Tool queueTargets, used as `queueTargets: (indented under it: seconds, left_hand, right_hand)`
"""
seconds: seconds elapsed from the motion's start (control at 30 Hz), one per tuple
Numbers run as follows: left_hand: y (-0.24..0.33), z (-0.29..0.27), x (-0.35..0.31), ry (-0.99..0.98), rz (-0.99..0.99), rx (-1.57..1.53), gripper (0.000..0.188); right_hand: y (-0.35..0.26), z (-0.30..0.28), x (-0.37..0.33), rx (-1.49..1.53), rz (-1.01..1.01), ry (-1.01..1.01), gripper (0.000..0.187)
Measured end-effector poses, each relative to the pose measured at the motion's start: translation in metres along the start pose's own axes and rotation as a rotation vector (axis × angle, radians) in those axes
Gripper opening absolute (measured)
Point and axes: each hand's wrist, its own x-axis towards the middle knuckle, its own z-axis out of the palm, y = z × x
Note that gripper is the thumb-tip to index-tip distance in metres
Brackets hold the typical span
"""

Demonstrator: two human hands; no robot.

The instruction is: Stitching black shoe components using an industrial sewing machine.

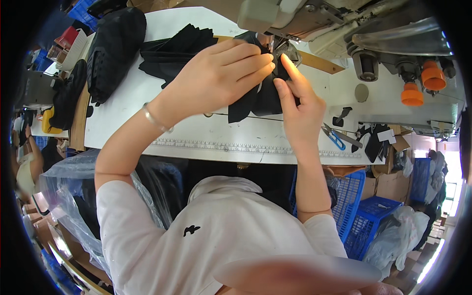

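A piece of black fabric (268, 101) lies under the head of a sewing machine (275, 19), with its lower end spread on the white table. My left hand (223, 71) reaches over from the left, its fingers bent together and pressing the fabric close to the needle area. On the other side, my right hand (302, 101) pinches the fabric's right edge between thumb and forefinger. Both hands hide part of the fabric and the exact needle point. Left of the machine, a fanned stack of black fabric pieces (174, 54) rests beneath my left wrist.
Blue-handled snips (335, 140) lie to the right, beside a small black part (342, 117). A ruler strip (226, 146) follows the table's near edge. A large black bundle (115, 54) sits at the left. Blue crates (376, 216) and plastic bags (400, 233) stand below right.
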Motion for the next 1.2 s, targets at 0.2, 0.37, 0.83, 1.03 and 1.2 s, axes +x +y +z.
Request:
queueTargets:
  seconds: [0.2, 0.37, 0.83, 1.03, 1.2]
  left_hand:
    - [0.026, -0.035, 0.019, -0.2, -0.449, -0.436, 0.067]
    - [0.059, 0.019, 0.029, -0.02, -0.584, 0.076, 0.033]
    - [0.061, 0.046, 0.012, 0.294, -0.462, 0.321, 0.025]
    - [0.054, 0.049, 0.007, 0.316, -0.398, 0.329, 0.025]
    - [0.048, 0.045, 0.011, 0.291, -0.376, 0.292, 0.026]
  right_hand:
    - [0.002, 0.004, -0.002, 0.038, 0.073, -0.015, 0.046]
    - [0.008, 0.013, -0.004, 0.209, 0.122, 0.015, 0.046]
    - [0.007, 0.026, -0.009, 0.136, 0.104, 0.093, 0.045]
    - [0.01, 0.033, -0.009, 0.155, 0.124, 0.117, 0.046]
    - [0.008, 0.032, -0.006, 0.255, 0.166, 0.125, 0.05]
